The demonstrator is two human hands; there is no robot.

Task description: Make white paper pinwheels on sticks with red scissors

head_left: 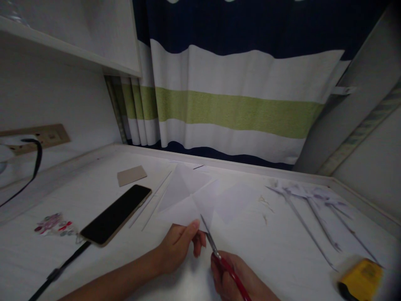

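Note:
A white square sheet of paper (183,200) with diagonal crease lines is held up a little over the desk. My left hand (178,246) pinches its near edge between thumb and fingers. In my right hand (233,274) are red-handled scissors (213,244), their thin metal blades pointing up and left at the paper's near edge, right of my left thumb. How far the blades are apart I cannot tell. Just behind, to the right, another pale piece of paper (236,200) lies on the desk.
Left of the paper lie two thin sticks (150,200), a black-screened phone (117,215), a beige card (131,175) and a small clear bag (56,225) of colourful bits. To the right are several grey rods (310,230), some scraps (265,202) and a yellow-and-black object (361,280).

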